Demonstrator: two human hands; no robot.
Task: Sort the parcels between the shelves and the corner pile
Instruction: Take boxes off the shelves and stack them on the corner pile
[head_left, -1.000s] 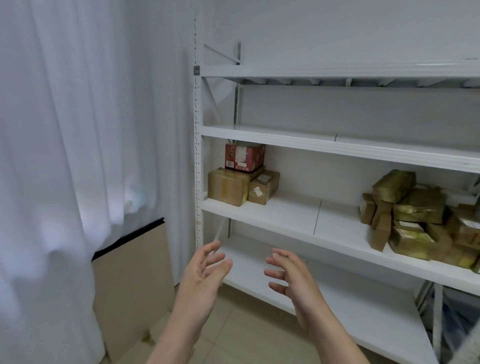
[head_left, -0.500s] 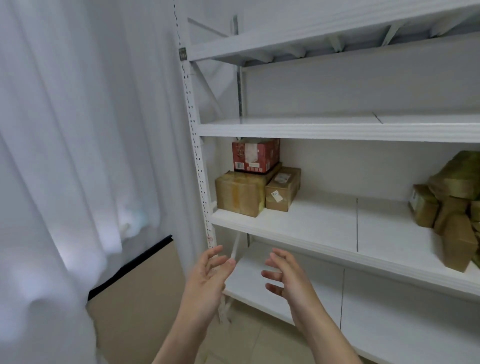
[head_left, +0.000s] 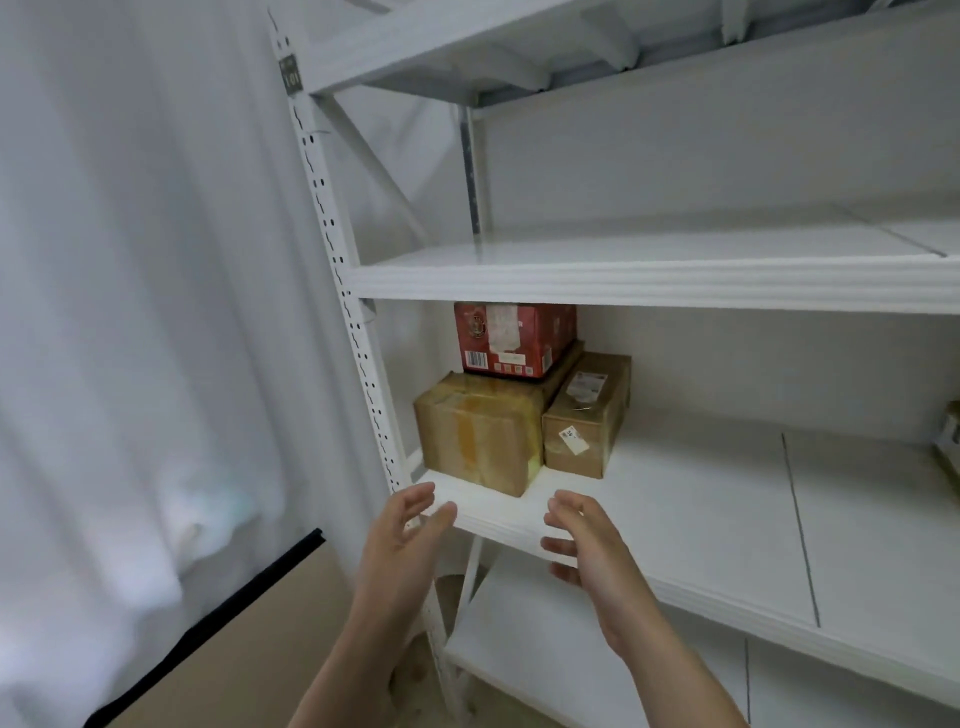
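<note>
Head cam: L hand & R hand are both raised in front of the shelf rack, palms facing each other, fingers loose and a bit bent. Neither one holds anything. L hand is at approx 7 o'clock from frame centre, R hand at approx 5 o'clock, w/ a gap between them. Fingertips of both overlap the front edge of the middle shelf in this view; can't tell if they touch it.

3 parcels sit at the far left end of the middle shelf, at 12 o'clock from the hands. The big brown box, w/ tape on it, stands nearest the front, just beside the rack's white post. The red box, w/ a barcode, rests on top of it, close under the upper shelf. The smaller brown box, w/ white labels, is at 3 o'clock of the big one, side by side and touching.

An edge parcel pokes in at the frame's 3 o'clock, same shelf, well apart from the three and mostly cut off.

The lower shelf is at 6 o'clock, under the R forearm. The white curtain fills the 9 o'clock side. A cardboard sheet w/ a black top edge is at approx 8 o'clock, low down in front of the curtain
</note>
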